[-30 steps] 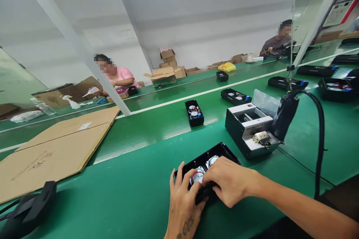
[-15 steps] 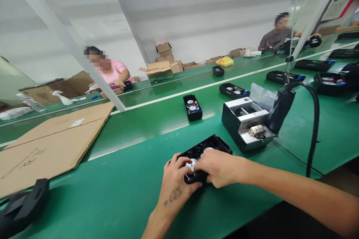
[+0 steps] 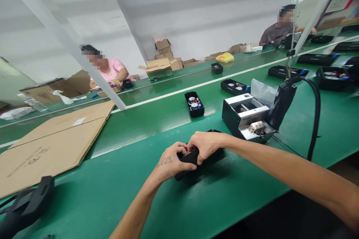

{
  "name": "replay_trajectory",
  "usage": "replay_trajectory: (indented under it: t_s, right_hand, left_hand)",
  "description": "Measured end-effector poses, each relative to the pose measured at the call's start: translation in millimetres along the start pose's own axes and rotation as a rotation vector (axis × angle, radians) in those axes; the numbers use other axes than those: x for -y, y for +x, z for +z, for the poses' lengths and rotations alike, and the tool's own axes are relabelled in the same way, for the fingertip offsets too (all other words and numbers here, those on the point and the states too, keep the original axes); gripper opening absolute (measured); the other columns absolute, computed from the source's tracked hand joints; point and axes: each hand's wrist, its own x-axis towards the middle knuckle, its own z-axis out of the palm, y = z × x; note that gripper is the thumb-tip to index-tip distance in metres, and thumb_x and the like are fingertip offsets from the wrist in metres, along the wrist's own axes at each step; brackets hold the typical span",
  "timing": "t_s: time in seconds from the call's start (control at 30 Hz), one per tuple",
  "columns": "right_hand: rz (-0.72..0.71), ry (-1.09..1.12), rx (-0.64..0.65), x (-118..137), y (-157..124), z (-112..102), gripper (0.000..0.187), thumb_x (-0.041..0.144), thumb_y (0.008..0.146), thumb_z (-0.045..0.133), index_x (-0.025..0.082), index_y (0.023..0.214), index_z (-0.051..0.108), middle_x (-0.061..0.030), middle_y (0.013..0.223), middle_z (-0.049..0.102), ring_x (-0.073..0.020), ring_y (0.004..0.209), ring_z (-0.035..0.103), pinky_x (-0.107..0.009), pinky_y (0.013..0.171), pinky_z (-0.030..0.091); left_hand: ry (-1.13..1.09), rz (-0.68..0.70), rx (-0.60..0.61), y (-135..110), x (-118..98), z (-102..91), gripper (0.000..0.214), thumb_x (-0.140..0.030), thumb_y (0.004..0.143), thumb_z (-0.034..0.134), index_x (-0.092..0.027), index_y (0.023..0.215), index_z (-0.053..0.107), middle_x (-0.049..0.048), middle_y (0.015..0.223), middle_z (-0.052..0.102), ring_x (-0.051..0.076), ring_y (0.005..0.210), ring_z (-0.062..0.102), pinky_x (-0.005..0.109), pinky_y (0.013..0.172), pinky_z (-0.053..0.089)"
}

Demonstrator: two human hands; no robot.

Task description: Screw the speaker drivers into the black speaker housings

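A black speaker housing (image 3: 209,161) is at the green bench in front of me, tilted with its near side wall towards me. My left hand (image 3: 171,161) is closed round its left end, thumb on the near wall and fingers over the rim. My right hand (image 3: 206,145) grips the near edge around the middle, thumb outside and fingertips reaching in. A bit of red wire and a blue part show near the left fingers. Most of the inside is hidden by my hands.
A screw feeder (image 3: 246,117) stands behind right, beside a hanging black electric screwdriver (image 3: 282,102). Another open speaker housing (image 3: 194,104) lies beyond my hands. Flat cardboard (image 3: 56,145) and a black tool-like object (image 3: 30,205) lie left. Two co-workers sit across.
The housing has tipped so its near wall shows more and its silver speaker cones are no longer visible. Both hands have moved slightly up in the view.
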Motion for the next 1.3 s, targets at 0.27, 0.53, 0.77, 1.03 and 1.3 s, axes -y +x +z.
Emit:
replay_trajectory:
  t_s: [0.27, 0.53, 0.77, 1.03, 1.3]
  right_hand:
    - [-0.033, -0.052, -0.056, 4, -1, 6, 0.051, 0.045, 0.066, 0.086, 0.02, 0.11, 0.079, 0.0, 0.078, 0.069, -0.0171, 0.067, 0.058, -0.027, 0.053, 0.032]
    - [0.009, -0.095, -0.174, 14, -5, 17, 0.042, 0.039, 0.068, 0.077, 0.025, 0.108, 0.083, -0.0021, 0.074, 0.074, -0.0206, 0.065, 0.064, -0.03, 0.055, 0.034]
    - [0.053, -0.161, -0.185, 18, -10, 19, 0.036, 0.039, 0.069, 0.076, 0.028, 0.102, 0.082, -0.003, 0.071, 0.074, -0.0237, 0.066, 0.068, -0.03, 0.056, 0.034]
    - [-0.09, -0.219, -0.22, 17, -12, 23, 0.039, 0.031, 0.073, 0.072, 0.026, 0.112, 0.078, -0.0013, 0.065, 0.071, -0.0243, 0.062, 0.067, -0.033, 0.06, 0.037]
    - [-0.02, -0.184, -0.195, 17, -15, 28, 0.046, 0.035, 0.076, 0.075, 0.026, 0.12, 0.079, -0.0018, 0.067, 0.074, -0.0253, 0.067, 0.071, -0.032, 0.06, 0.038]
  left_hand:
    - [-0.008, -0.001, 0.054, 3, -6, -6.7, 0.041, -0.044, 0.053, 0.093, -0.022, 0.057, 0.057, -0.0023, 0.113, 0.069, 0.022, 0.102, 0.064, 0.033, 0.087, 0.046]
    - [-0.001, 0.015, 0.094, 3, -10, -8.4, 0.048, -0.049, 0.058, 0.089, -0.021, 0.055, 0.051, -0.0011, 0.109, 0.066, 0.02, 0.094, 0.062, 0.034, 0.085, 0.048]
    - [0.018, 0.002, 0.085, 3, -9, -6.9, 0.045, -0.048, 0.059, 0.088, -0.02, 0.054, 0.053, 0.0, 0.111, 0.067, 0.021, 0.093, 0.064, 0.035, 0.084, 0.051]
    - [0.041, 0.009, 0.105, 2, -12, -7.5, 0.032, -0.049, 0.06, 0.088, -0.024, 0.061, 0.069, -0.0001, 0.111, 0.07, 0.022, 0.096, 0.065, 0.034, 0.088, 0.052]
    - [0.071, 0.006, 0.097, -2, -7, -3.6, 0.043, -0.052, 0.06, 0.089, -0.022, 0.056, 0.058, -0.0016, 0.112, 0.066, 0.02, 0.092, 0.063, 0.032, 0.084, 0.049]
